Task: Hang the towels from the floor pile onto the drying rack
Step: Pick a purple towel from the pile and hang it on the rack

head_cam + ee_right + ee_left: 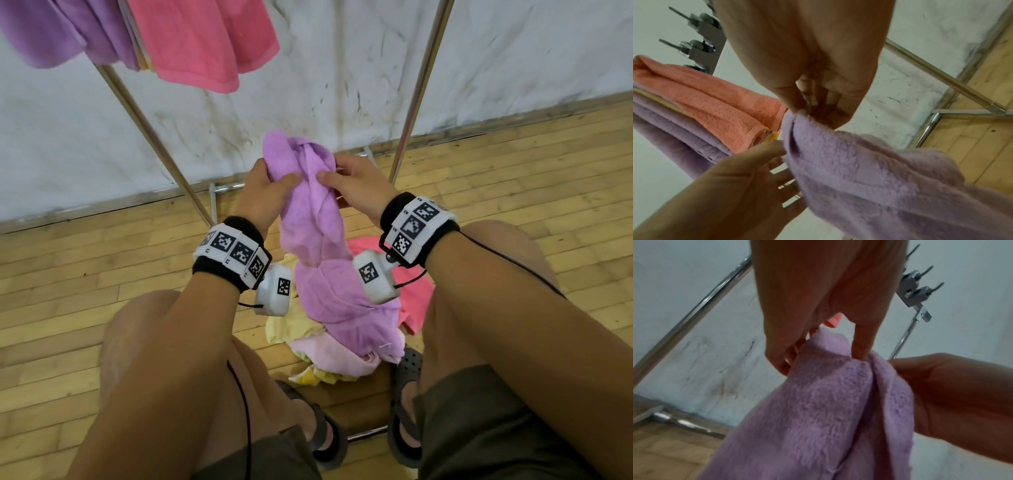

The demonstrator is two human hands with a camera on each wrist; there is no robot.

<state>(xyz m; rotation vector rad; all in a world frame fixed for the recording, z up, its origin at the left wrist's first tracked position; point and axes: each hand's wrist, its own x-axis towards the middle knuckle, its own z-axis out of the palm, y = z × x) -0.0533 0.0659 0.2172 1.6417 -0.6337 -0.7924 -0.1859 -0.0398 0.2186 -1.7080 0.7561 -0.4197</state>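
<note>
At the centre of the head view, a crumpled lilac towel (320, 233) hangs lengthwise between two hands, its lower end trailing onto the floor pile (342, 356) of yellow, pale pink and coral towels at lower centre, between the person's knees. The left hand (265, 190) grips the towel's upper left part, thumb laid across the front of the cloth and fingers curled behind it. The right hand (356, 183) pinches the fold beside it, thumb on the front and fingers tucked behind. The two thumbs lie near each other without touching.

Seen from the left wrist, the fingertips (861, 352) dig into the top edge of the towel, with the other hand holding the cloth at the right of the frame. Seen from the right wrist, the fingers are bunched on a corner of the towel at mid-frame, and the left hand's fingers spread behind the cloth at lower left.

Across the upper left of the head view, a purple towel (51, 31) and a pink towel (205, 41) hang on the drying rack (416, 92), whose chrome legs slant down to the wooden floor (85, 274) before a scuffed white wall (513, 68).
</note>
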